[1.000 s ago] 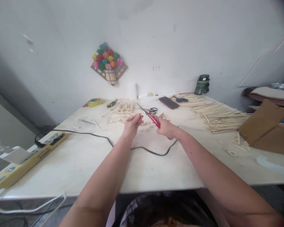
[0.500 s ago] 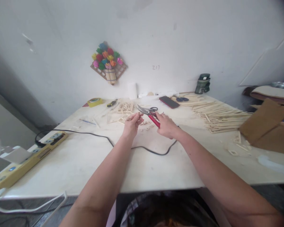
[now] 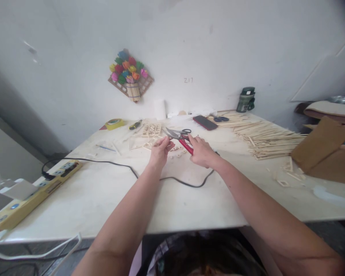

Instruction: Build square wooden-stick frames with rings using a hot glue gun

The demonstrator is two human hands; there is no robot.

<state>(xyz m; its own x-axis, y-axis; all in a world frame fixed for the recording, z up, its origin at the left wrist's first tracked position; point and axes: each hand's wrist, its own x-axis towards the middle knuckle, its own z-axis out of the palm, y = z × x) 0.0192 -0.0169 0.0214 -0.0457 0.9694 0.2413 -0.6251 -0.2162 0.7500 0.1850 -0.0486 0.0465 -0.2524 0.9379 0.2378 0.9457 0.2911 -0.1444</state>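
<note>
My right hand point(image 3: 201, 150) is closed around the red handles of a pair of pruning shears point(image 3: 186, 146). The metal blades point left and reach over the fingertips of my left hand point(image 3: 161, 150). That hand is pinched, and whatever sits between its fingers is too small to make out. Small cut wooden pieces point(image 3: 176, 150) are scattered on the table under the shears. Just behind my left hand lies a latticework of joined little wooden pieces point(image 3: 151, 130).
A black cable point(image 3: 186, 185) crosses the table from a yellow power strip point(image 3: 36, 197). Many thin wooden sticks point(image 3: 267, 138) lie at the right beside a cardboard box point(image 3: 324, 153). Towards the back are a phone point(image 3: 204, 122), yellow tape point(image 3: 114, 123) and a dark green bottle point(image 3: 245, 99).
The blades have shifted slightly left, closer over my left fingertips. Both hands keep nearly the same place and grip, while the whole view has moved a little.
</note>
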